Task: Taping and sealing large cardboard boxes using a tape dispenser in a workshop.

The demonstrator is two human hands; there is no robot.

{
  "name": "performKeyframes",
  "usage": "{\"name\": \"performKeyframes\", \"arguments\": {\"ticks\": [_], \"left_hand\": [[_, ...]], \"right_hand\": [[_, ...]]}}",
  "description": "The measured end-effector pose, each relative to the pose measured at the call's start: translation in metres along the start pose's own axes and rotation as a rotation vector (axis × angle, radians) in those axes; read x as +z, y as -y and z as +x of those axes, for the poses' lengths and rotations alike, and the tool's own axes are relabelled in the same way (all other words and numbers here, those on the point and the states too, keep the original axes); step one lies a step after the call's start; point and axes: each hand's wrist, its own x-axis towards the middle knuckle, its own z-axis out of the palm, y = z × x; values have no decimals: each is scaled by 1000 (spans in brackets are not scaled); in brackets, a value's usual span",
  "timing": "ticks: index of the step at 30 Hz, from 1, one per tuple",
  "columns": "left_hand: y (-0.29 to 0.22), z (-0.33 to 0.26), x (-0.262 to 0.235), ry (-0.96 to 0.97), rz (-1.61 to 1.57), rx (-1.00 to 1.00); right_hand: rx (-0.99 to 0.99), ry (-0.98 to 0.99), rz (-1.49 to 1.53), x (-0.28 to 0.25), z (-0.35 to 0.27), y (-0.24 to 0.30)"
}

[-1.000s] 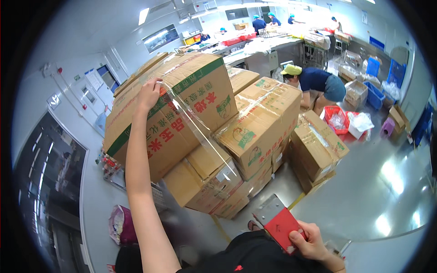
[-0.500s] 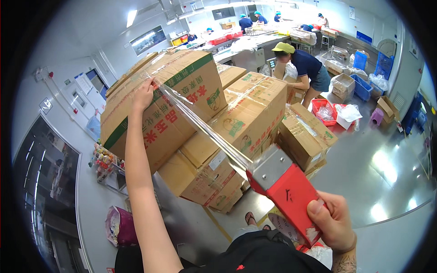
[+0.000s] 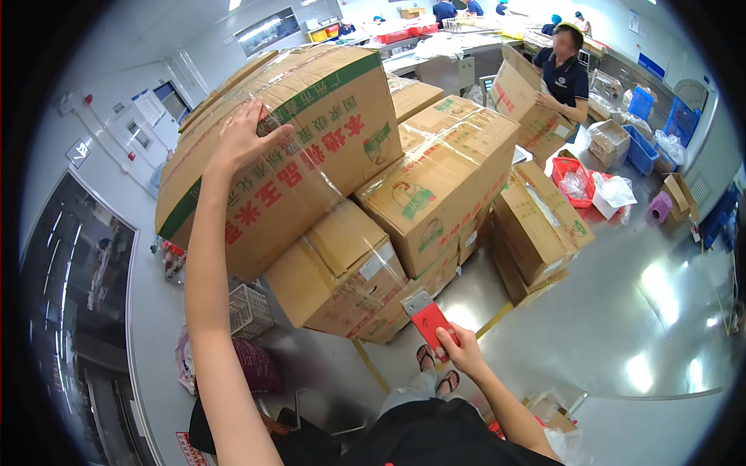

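Observation:
My left hand lies with fingers spread on the top edge of a large brown carton with a green band and red print. Beneath that palm, a clear strip of packing tape comes down over the carton's side. Lower down, my right hand is wrapped round a red tape dispenser with a metal head, in front of the stacked boxes. Whether the tape still reaches the dispenser is hard to see.
Smaller cartons are stacked beside and below the large one. A co-worker handles another carton behind them. Red baskets and blue crates stand at right. A grey basket sits at lower left.
My left hand has gone from pinching the tape to lying spread on the carton. My right hand has lowered the dispenser, away from the camera. The co-worker has straightened up with a carton.

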Motion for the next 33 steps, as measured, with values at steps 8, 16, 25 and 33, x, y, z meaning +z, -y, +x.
{"name": "performKeyframes", "arguments": {"ticks": [8,16,25,33], "left_hand": [[-10,-10,10,-116,110,-14],[-53,-45,43,-434,199,133],[-44,-46,65,-404,150,133],[-20,-127,31,-553,-423,157]], "right_hand": [[40,91,114,22,69,-70],[82,89,190,47,92,-85],[127,-12,105,47,39,-35],[97,-98,46,47,49,-33]]}}
